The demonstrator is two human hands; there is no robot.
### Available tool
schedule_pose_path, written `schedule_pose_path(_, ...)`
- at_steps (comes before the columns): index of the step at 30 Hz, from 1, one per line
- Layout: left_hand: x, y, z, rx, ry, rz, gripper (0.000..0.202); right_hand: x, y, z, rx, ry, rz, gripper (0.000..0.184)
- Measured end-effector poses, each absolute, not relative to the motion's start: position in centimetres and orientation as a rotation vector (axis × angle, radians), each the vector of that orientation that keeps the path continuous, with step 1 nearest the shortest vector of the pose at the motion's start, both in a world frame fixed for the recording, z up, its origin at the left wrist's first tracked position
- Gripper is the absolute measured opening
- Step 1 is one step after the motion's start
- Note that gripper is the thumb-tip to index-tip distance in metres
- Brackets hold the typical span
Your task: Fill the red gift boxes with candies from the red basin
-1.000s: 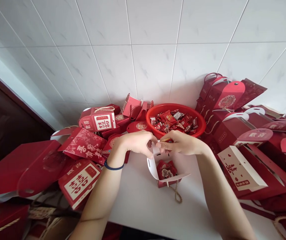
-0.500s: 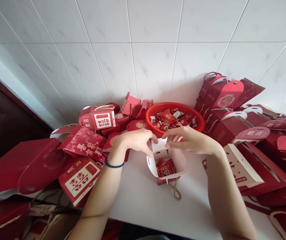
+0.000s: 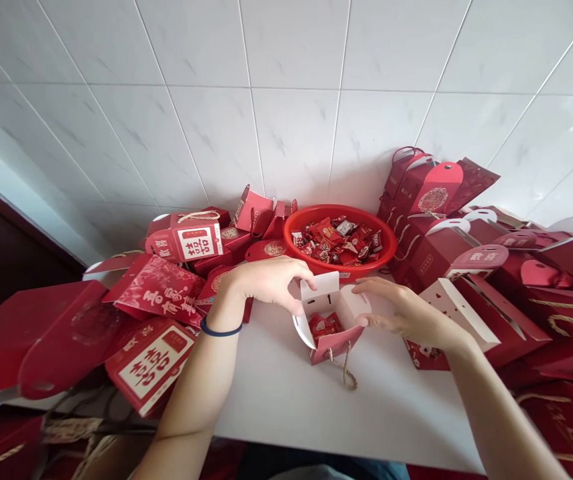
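Where boxes (image 3: 336,341) crowd, white tabletop (image 3: 276,393), tiled wall (image 3: 291,53)

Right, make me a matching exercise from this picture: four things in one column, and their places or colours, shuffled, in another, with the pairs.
Things:
1. red basin
2. wristband
3. open box
4. rope loop

Places or colours:
A. dark blue
B. beyond the box, near the tiled wall
C. tan
D. between left hand and right hand

Pairs: 1-B, 2-A, 3-D, 4-C
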State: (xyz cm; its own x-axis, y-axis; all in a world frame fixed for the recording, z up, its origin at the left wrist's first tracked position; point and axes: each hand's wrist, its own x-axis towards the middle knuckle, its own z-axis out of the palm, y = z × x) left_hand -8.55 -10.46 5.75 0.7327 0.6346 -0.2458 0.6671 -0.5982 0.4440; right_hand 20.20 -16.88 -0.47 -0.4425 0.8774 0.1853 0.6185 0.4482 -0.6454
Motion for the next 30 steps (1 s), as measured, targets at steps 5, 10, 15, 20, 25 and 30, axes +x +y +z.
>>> schedule_pose_path(5,-8.3,-10.7,5.7,2.38,0.735,-0.031,0.024,18.7,-17.0,-3.7,-1.267,-1.963,0.564,0.049)
schedule_pose_path(10,-8.1,-10.5,5.1,2.318,0.67,-0.109,0.037,16.8,-16.6,-6.3,-1.247,-1.826,0.474,0.039)
schedule_pose_path(15,-7.8,-10.3,5.0,2.301,0.696,-0.17,0.046,16.7,-16.5,-7.4,-1.223,-1.709,0.521,0.049)
schedule_pose_path(20,-7.4,-10.1,4.9,2.275,0.653,-0.173,0.044,16.7,-16.9,-7.9,-1.205,-1.651,0.512,0.045)
schedule_pose_path(25,-6.4,-9.7,4.1,2.307,0.856,-0.126,0.03,16.5,-17.1,-8.2,-1.186,-1.584,0.527,0.042)
schedule_pose_path(30,-4.9,-9.5,3.1,2.351,0.972,-0.139,0.043,16.1,-17.4,-7.9,-1.22,-1.552,0.582,0.039)
